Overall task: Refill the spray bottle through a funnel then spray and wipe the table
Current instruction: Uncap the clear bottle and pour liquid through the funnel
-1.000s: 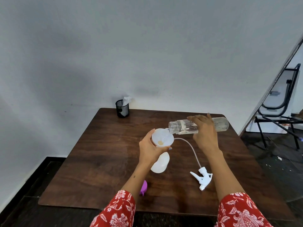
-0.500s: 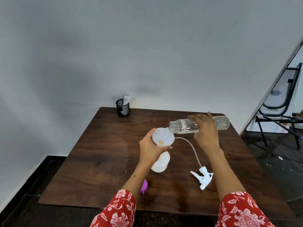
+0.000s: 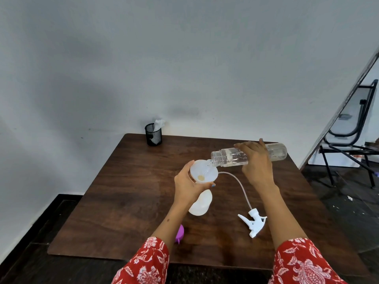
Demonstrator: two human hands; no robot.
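Soft, even daylight fills the scene, brightest at the right edge, and the grey wall (image 3: 184,58) carries broad, faint shadows. The dark tabletop (image 3: 127,201) shows a dull sheen with no hard glare. Wide-angle distortion bends lines near the edges, and detail is slightly soft throughout.

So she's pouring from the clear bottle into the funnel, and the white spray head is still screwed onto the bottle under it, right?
Not quite. The head view shows the spray head lying on the table beside her right arm, off the spray bottle. The rest holds: her right hand tips the clear bottle into the funnel, which her left hand steadies.
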